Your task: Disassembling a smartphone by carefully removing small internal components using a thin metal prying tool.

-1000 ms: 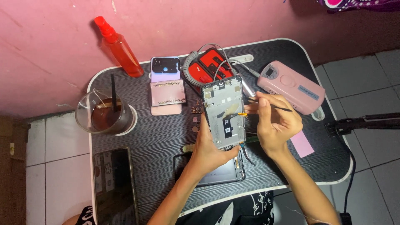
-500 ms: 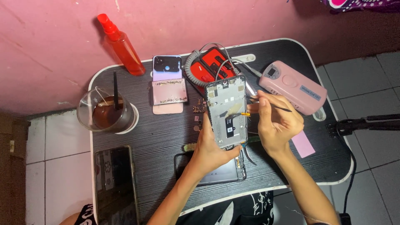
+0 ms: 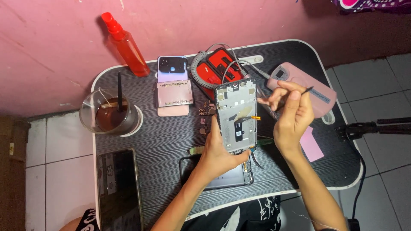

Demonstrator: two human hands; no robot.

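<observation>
Over a small black table (image 3: 171,137), the left hand (image 3: 220,152) grips an opened phone frame (image 3: 236,115) upright, while the right hand (image 3: 291,113) pinches a thin tool (image 3: 306,90) just beside its upper edge.

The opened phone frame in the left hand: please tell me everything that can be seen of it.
The opened phone frame is a grey, metal-looking rectangular shell with its inner side facing the camera. It shows small components along the top edge, a dark patch near the lower middle and a thin orange strip at its right side. It is held upright above the black table, slightly tilted. The left hand clasps its lower part from below. The right hand, holding a thin dark tool, is beside its right edge.
</observation>
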